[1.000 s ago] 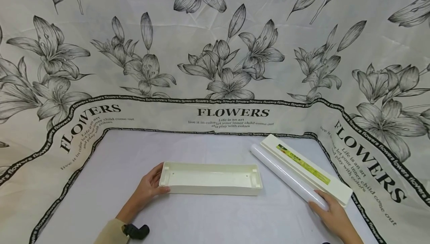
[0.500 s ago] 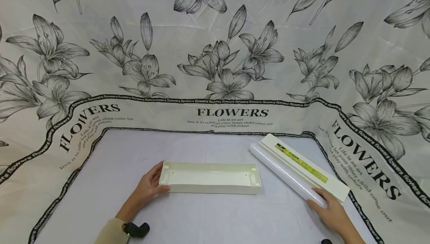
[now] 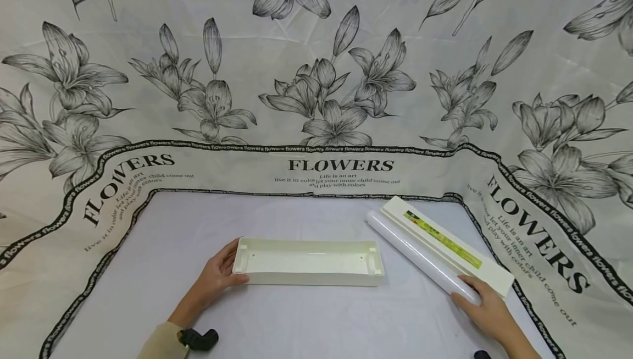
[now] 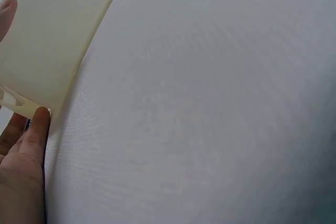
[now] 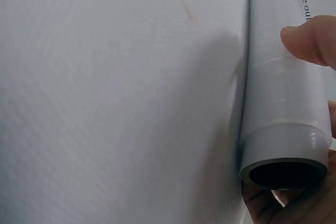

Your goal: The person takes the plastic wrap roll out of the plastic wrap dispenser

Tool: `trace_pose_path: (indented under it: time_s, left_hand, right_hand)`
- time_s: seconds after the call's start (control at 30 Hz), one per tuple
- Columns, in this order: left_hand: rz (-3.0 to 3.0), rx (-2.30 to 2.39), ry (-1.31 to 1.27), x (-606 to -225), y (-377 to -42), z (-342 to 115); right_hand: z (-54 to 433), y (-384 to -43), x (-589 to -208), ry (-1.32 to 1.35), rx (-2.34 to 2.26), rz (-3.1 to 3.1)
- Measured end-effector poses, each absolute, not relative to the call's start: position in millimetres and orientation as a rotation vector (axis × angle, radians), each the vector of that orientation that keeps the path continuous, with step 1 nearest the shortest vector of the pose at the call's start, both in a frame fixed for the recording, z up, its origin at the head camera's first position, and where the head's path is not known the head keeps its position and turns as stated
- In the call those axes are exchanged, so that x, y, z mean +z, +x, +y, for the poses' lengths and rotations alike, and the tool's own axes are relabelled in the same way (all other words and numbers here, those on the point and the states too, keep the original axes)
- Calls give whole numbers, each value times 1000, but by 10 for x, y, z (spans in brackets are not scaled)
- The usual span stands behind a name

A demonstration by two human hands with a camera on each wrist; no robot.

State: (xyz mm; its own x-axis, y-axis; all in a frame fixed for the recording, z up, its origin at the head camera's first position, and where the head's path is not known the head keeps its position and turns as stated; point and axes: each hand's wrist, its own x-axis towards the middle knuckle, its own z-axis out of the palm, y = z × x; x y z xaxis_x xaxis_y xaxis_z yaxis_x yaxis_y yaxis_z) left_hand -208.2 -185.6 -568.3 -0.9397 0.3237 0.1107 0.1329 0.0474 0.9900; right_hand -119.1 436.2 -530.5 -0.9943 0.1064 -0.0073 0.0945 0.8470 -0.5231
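A long cream plastic box (image 3: 311, 279), open at the top, sits in the middle of the table. My left hand (image 3: 217, 274) grips its left end, thumb at the front corner and fingers behind; the left wrist view shows fingertips at the corner of the box (image 4: 47, 30). On the right, my right hand (image 3: 487, 309) holds the near end of a shiny roll of plastic wrap (image 3: 420, 257). In the right wrist view the thumb lies along the roll (image 5: 283, 87), whose hollow core end faces the camera. Beside the roll is a long cream lid (image 3: 395, 208) with a yellow-green label.
The table has a white cloth (image 3: 296, 320) with a black printed border. Behind and at both sides rises a white curtain (image 3: 222, 155) with lily drawings and "FLOWERS" lettering. The lid's near end lies over the right border of the cloth.
The roll, the lid and my right hand have shifted very slightly left in the view. Both hands keep their hold, and the box stays in place.
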Motion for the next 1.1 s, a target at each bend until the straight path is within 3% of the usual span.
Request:
trace_pose_path:
  time_s: [1.1]
  left_hand:
    - [2164,2035,472,-5695,-2081,-1848]
  right_hand:
    - [4335,-1275,-5156,-227,821,-3096]
